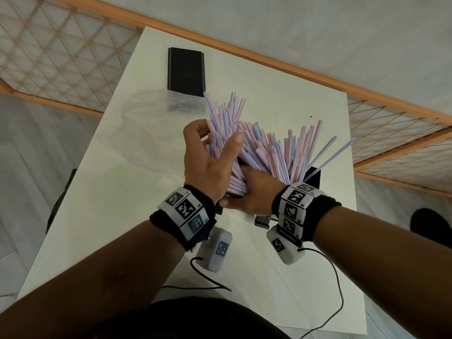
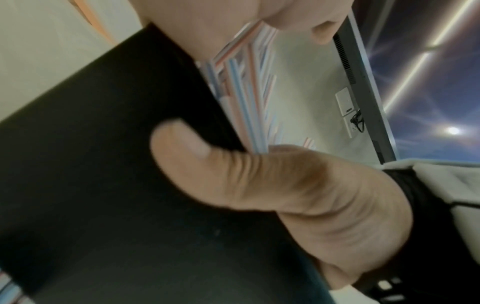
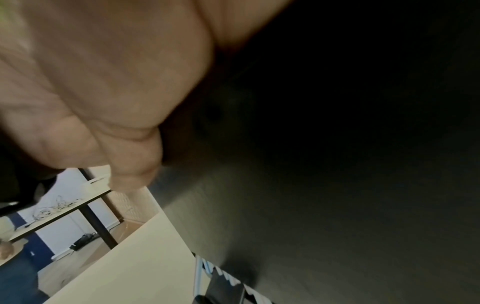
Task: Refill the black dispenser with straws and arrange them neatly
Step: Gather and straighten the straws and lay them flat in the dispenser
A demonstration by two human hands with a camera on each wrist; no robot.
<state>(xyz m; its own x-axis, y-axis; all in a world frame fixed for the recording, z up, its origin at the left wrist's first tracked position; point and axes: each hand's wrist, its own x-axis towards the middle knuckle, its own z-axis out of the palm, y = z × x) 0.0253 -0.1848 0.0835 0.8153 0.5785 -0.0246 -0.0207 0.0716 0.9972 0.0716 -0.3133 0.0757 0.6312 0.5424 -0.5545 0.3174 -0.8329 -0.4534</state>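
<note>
A black dispenser [image 1: 314, 177] stands on the white table [image 1: 137, 216], crammed with pink-and-blue striped straws [image 1: 269, 148] that fan out untidily above its rim. My left hand [image 1: 210, 155] curls round a bunch of the straws at the left side, thumb across their front. My right hand [image 1: 252, 194] grips the dispenser's near wall. In the left wrist view its thumb [image 2: 207, 160] presses on the black wall [image 2: 103, 164], with straws [image 2: 244, 92] sticking out beyond it. The right wrist view shows only my palm [image 3: 103, 82] against the dark dispenser side [image 3: 337, 164].
A flat black lid [image 1: 186, 72] lies at the table's far end. A crumpled clear plastic bag [image 1: 144, 133] sits left of the straws. Black cables [image 1: 337, 277] trail over the near table edge. A wooden lattice barrier [image 1: 61, 52] runs behind the table.
</note>
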